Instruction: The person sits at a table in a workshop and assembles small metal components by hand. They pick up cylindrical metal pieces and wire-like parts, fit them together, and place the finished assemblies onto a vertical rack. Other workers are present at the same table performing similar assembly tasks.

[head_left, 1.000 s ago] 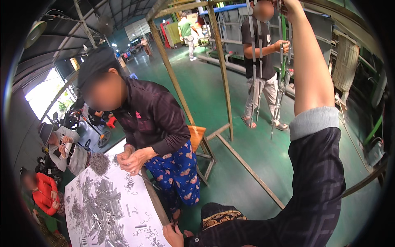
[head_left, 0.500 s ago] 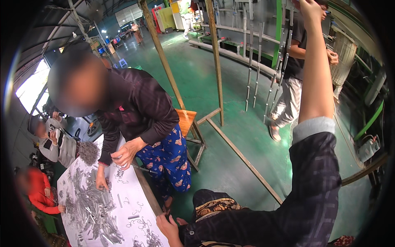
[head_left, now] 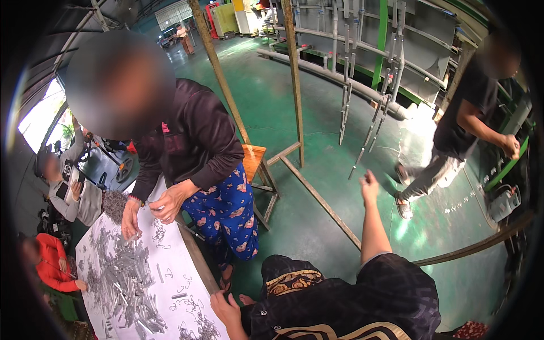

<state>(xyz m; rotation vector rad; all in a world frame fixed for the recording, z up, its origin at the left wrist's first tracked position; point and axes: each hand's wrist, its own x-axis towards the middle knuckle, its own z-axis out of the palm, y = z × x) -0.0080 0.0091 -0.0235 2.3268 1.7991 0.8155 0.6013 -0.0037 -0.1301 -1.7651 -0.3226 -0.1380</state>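
A: Largest item?
B: One long white-topped table with a brown edge point(head_left: 173, 249), bearing the loose stock.

A: Next in size?
B: Hanging strands of linked slim grey metal strips point(head_left: 343, 110), several, suspended ahead, well clear of the table. Handling, by judgement: light; each strip stiff, the whole strand limp at its joints and prone to sway. Best hold: the flat of a strip near the lower end, off the joints.

A: Hands?
B: Two, well apart. Right hand point(head_left: 369, 187): out in front, near the lower ends of the strands, fingers partly curled; whether anything is pinched cannot be told. Left hand point(head_left: 228, 311): at the table's edge, fingers loosely spread, nothing seen in its grasp.

A: Loose metal?
B: One broad heap of short, flat, shiny grey metal strips point(head_left: 133, 294), on the white top, left of the left hand. Probably light, rigid, slick, not fragile; lift singly by the long edges.

A: Smallest?
B: Thin dark curved wire hooks point(head_left: 197, 320), scattered just beside the left hand. Likely springy and apt to tangle; pinch at the curve and ease apart.
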